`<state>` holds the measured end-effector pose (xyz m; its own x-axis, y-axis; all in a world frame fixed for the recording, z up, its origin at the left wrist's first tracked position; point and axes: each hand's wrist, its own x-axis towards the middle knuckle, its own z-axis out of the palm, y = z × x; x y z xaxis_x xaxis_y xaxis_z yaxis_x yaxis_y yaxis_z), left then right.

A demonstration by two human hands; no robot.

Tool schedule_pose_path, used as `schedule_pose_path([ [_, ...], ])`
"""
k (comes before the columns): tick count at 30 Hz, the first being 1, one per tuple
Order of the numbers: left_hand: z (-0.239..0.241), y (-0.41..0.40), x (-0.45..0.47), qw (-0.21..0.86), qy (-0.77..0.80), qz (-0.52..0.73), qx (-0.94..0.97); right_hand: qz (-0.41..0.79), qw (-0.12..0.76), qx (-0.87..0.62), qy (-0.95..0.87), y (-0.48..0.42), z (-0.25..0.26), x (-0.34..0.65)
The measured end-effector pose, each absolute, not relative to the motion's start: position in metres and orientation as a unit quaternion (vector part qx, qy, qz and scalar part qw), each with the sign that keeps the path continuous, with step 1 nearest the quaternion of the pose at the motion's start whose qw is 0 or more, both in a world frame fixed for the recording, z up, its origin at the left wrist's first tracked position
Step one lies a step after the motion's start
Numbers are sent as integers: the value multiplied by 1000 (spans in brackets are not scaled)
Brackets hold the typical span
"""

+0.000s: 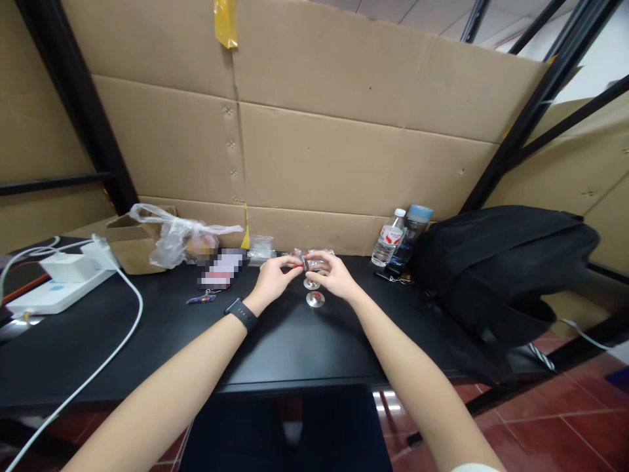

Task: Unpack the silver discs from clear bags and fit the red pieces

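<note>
Both my hands meet above the middle of a black table (147,328). My left hand (273,278), with a dark band on its wrist, pinches a small red-tipped item I cannot make out. My right hand (333,272) has its fingers closed around a small shiny clear piece held against the left fingertips. Just below the hands two round silver metal pieces (315,299) lie on the table.
A white power strip with chargers and cables (59,282) sits at left, beside a cardboard box and a plastic bag (171,239). Two bottles (393,239) and a black backpack (496,275) stand at right. Cardboard walls the back. Small clear bags (260,248) lie behind the hands.
</note>
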<state>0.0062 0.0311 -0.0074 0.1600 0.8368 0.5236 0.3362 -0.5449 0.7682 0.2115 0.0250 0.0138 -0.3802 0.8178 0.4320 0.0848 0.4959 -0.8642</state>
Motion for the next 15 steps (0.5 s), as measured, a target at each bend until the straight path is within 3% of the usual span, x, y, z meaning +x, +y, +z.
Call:
schedule_pose_path([
  [15, -5, 25, 10, 134, 433, 515, 727, 437, 472, -295, -707, 20, 12, 202],
])
